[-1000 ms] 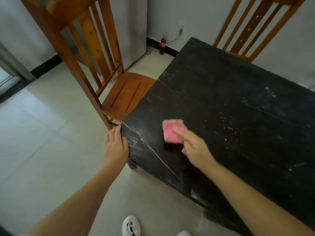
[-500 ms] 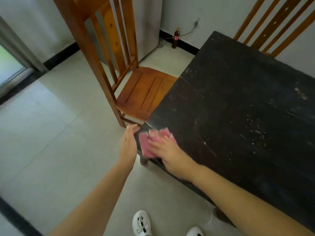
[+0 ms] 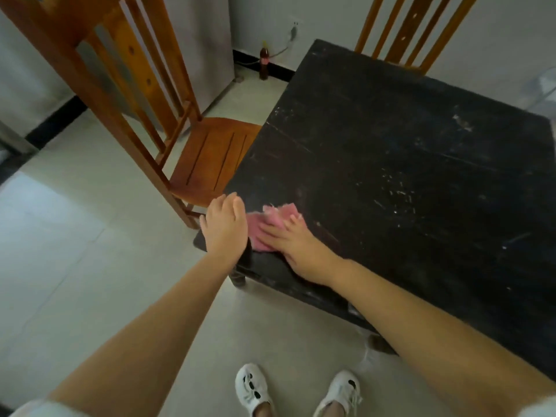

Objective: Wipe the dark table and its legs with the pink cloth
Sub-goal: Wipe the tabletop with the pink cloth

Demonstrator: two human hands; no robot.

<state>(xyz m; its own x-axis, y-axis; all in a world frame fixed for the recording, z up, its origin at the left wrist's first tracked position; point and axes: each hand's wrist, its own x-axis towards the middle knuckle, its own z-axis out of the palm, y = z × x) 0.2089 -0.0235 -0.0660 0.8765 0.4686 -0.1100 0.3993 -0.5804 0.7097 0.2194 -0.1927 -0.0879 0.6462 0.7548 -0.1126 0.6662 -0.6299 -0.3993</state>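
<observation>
The dark table point(image 3: 391, 164) is a worn black wooden top with pale scuffs, filling the right of the view. A pink cloth point(image 3: 281, 216) lies on its near left corner. My right hand point(image 3: 293, 243) presses flat on the cloth, fingers spread over it. My left hand point(image 3: 224, 225) rests against that same corner beside the cloth, fingers together, holding nothing. One dark table leg point(image 3: 239, 278) shows below the corner; another is partly hidden behind my right forearm.
An orange wooden chair point(image 3: 210, 164) stands tight against the table's left edge. A second chair back point(image 3: 412, 28) rises behind the table. A brown bottle point(image 3: 264, 63) stands by the far wall. My white shoes point(image 3: 251, 389) are on the pale tiled floor.
My right hand slid the pink cloth from further in on the tabletop to the near left corner. My left hand stayed at that corner.
</observation>
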